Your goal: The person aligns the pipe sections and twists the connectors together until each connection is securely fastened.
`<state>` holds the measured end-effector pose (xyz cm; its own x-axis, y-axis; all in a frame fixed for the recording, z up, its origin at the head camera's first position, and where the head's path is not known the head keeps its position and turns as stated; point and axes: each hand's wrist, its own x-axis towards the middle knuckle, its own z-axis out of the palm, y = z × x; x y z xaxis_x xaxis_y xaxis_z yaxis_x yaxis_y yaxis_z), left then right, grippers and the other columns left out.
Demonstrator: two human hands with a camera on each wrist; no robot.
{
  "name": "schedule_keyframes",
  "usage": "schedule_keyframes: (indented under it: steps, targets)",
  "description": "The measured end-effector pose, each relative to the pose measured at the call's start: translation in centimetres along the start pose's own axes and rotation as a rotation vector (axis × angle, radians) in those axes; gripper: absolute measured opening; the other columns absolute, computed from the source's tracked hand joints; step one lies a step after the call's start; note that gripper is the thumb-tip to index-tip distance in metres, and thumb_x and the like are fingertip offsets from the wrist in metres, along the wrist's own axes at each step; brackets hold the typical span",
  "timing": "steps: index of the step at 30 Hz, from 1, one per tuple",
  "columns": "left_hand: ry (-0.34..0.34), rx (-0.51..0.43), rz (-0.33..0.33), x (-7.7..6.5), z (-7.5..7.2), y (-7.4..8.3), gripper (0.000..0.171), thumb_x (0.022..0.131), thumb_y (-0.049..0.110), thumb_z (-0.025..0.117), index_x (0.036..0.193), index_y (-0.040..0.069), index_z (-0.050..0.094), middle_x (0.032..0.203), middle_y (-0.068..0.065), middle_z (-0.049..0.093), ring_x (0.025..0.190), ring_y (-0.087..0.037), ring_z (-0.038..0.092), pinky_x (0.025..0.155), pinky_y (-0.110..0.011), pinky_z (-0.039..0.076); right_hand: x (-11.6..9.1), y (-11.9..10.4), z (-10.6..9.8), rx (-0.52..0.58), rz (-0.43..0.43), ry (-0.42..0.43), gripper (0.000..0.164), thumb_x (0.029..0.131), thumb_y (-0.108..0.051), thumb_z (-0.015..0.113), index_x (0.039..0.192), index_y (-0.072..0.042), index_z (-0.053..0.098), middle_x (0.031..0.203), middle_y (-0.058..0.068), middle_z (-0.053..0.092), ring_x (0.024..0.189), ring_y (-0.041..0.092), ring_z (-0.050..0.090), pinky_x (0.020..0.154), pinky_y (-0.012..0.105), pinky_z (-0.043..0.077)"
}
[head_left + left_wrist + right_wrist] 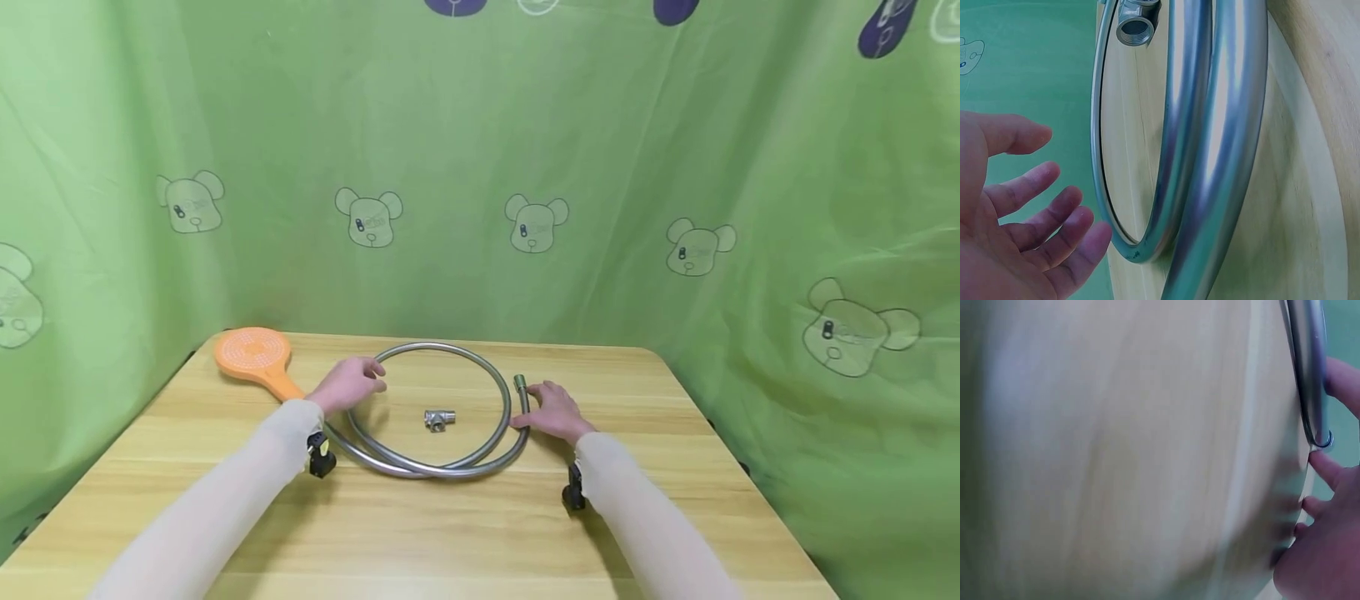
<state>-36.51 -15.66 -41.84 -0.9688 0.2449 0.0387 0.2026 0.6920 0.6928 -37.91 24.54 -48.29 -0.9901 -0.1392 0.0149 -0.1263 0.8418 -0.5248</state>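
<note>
A silver shower hose (450, 472) lies coiled in a loop on the table. Inside the loop sits a small metal tee fitting (438, 420), whose threaded opening shows in the left wrist view. My left hand (347, 385) hovers over the loop's left side, its fingers loosely bent and spread, holding nothing. On the other side, my right hand (553, 412) is beside the hose's free end, which carries a connector nut (520, 382). Its thumb and index finger are spread on either side of the hose; whether they touch it is hard to tell.
An orange shower head (252, 353) lies at the table's back left, its handle partly hidden by the left wrist. The wooden table (450, 542) ends at a green curtain (465, 283) with bear drawings, hanging behind and along the sides.
</note>
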Motion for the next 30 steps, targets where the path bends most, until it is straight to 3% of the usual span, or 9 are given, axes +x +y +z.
schedule_keyframes:
  steps: [6,10,22,30]
  targets:
    - [0.000,0.000,-0.005,0.0,0.0,0.3,0.041,0.091,0.023,0.068,0.126,0.001,0.064,0.120,-0.018,0.067,0.109,-0.032,0.063,0.097,-0.051,0.051,0.6,0.2,0.4,0.068,0.028,0.016,0.092,0.064,-0.049,0.086,0.139,-0.005,0.055,0.142,0.018,0.052,0.137,0.039,0.040,0.117,0.060,0.027]
    - [-0.002,0.000,-0.007,-0.2,0.1,0.6,0.040,0.091,0.022,0.068,0.125,0.000,0.064,0.119,-0.018,0.068,0.108,-0.031,0.063,0.097,-0.049,0.051,0.6,0.4,0.7,0.080,0.042,0.015,0.087,0.064,-0.049,0.087,0.133,-0.006,0.057,0.138,0.016,0.055,0.134,0.037,0.042,0.116,0.059,0.027]
    - [-0.009,-0.032,-0.004,-0.2,0.4,1.4,0.039,0.091,0.022,0.068,0.124,0.003,0.065,0.120,-0.017,0.067,0.109,-0.031,0.063,0.097,-0.049,0.052,0.6,0.6,0.7,0.125,0.039,0.009,0.076,0.069,-0.042,0.084,0.129,-0.007,0.056,0.142,0.015,0.053,0.149,0.043,0.022,0.123,0.059,0.009]
    - [-0.018,-0.027,-0.007,0.1,0.7,1.5,0.040,0.091,0.023,0.068,0.125,0.003,0.064,0.120,-0.016,0.068,0.109,-0.030,0.063,0.097,-0.049,0.052,0.0,0.5,0.3,0.121,0.055,0.001,0.073,0.074,-0.037,0.078,0.136,-0.006,0.053,0.147,0.018,0.048,0.150,0.046,0.016,0.123,0.060,0.007]
